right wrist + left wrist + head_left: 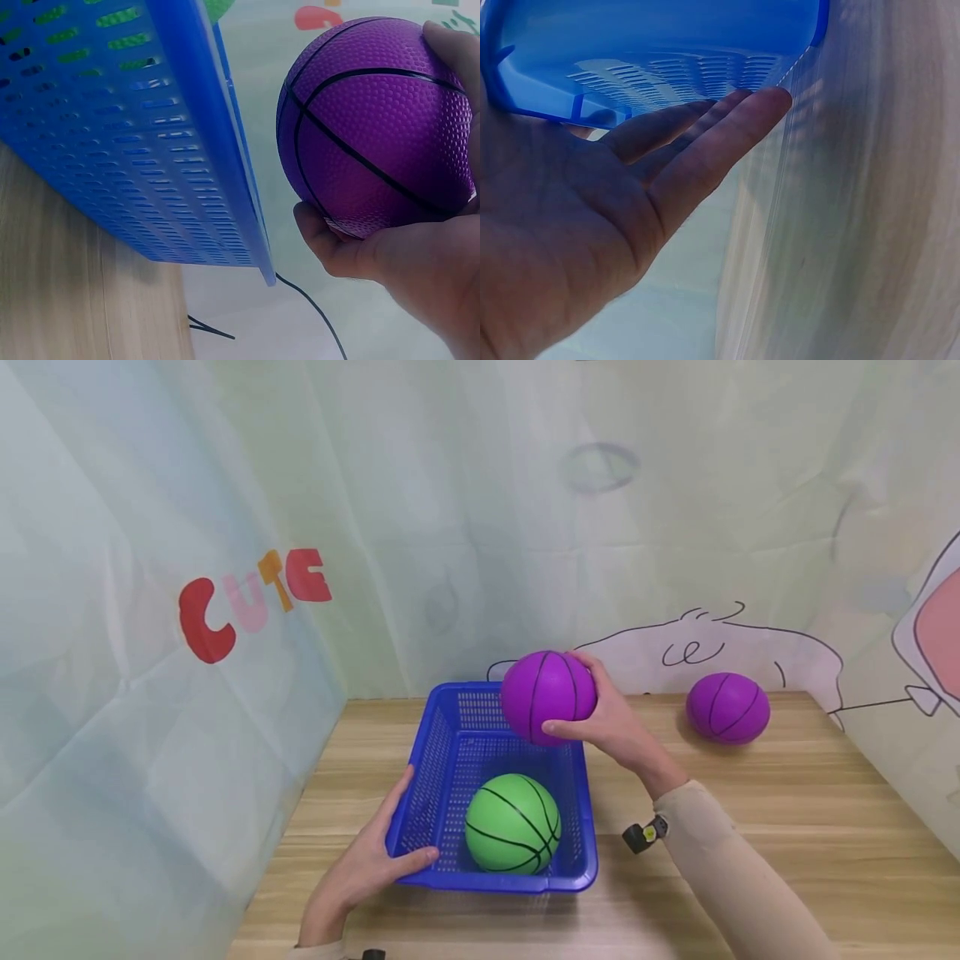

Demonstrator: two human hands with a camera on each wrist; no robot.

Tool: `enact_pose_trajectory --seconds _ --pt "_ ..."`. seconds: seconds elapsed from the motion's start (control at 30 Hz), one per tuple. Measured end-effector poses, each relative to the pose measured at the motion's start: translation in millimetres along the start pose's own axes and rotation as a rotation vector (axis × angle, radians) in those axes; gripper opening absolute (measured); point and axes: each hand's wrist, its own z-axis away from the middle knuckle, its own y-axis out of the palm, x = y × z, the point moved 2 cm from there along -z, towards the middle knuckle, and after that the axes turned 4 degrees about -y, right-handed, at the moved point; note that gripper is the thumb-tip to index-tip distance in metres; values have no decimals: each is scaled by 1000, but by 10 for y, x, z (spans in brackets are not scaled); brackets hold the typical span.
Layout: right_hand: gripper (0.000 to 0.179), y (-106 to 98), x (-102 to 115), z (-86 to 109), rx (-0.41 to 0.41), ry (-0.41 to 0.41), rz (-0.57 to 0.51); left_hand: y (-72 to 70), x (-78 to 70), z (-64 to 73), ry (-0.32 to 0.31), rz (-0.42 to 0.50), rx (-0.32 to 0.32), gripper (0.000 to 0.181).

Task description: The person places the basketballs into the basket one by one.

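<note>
In the head view my right hand [611,718] grips a small purple basketball [546,697], thumb on the near side and fingers round the far side. This ball is at the back right rim of a blue plastic basket [587,843]; the right wrist view shows the held purple basketball [375,127] apart from the basket's wall [172,150]. A green basketball [513,823] lies inside, toward the front right. My left hand [367,860] holds the basket's front left corner, thumb over the rim, with the fingers [705,154] along the outside wall.
A second purple basketball [727,708] rests on the wooden table [787,827] at the back right. Printed cloth walls [465,527] stand behind the table and along its sides. A dark wrist camera [645,835] sits at the right sleeve.
</note>
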Motion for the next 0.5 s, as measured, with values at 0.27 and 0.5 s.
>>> enact_pose_trajectory --seconds 0.27,0.5 --pt "113 81 -67 -85 31 8 25 6 16 -3 7 26 10 121" --pt "117 129 -110 -151 49 -11 60 -2 26 -4 15 26 8 121"
